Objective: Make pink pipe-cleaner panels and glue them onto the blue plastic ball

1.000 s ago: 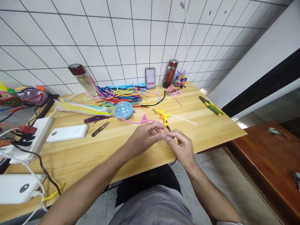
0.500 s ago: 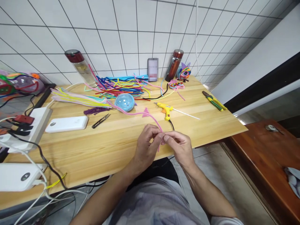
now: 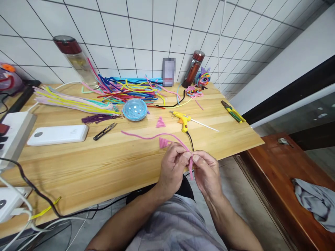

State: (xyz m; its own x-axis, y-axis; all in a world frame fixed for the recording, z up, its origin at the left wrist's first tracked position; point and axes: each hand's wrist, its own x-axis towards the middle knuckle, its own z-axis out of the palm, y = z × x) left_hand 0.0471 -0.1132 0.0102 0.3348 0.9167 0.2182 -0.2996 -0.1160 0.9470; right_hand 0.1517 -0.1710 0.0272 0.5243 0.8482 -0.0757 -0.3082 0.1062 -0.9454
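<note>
A long pink pipe cleaner [image 3: 146, 138] runs in a wavy line from the left into my fingers, with a short end hanging below them. My left hand [image 3: 176, 165] pinches it at the table's front edge. Fingertip to fingertip with it, my right hand [image 3: 206, 169] also pinches the pink pipe cleaner. Two small pink triangular pieces are on the table: one [image 3: 160, 122] lies farther back, the other [image 3: 163, 142] just behind my left hand, partly near a pink strand. A yellow glue gun [image 3: 184, 120] with a white stick lies behind my hands.
On the wooden table [image 3: 104, 160] are a blue bowl [image 3: 135, 109], black snips [image 3: 104, 131], a white power bank [image 3: 58, 135] and green-yellow pliers [image 3: 233, 112]. Behind lie many coloured pipe cleaners [image 3: 131, 89], a phone [image 3: 169, 72], a glass bottle [image 3: 78, 62] and a red-brown flask [image 3: 193, 69].
The view has shifted, so the table things sit farther left. The pink pipe cleaner's far end has come away from the bowl, toward me. A second pink triangular piece now shows near my left hand.
</note>
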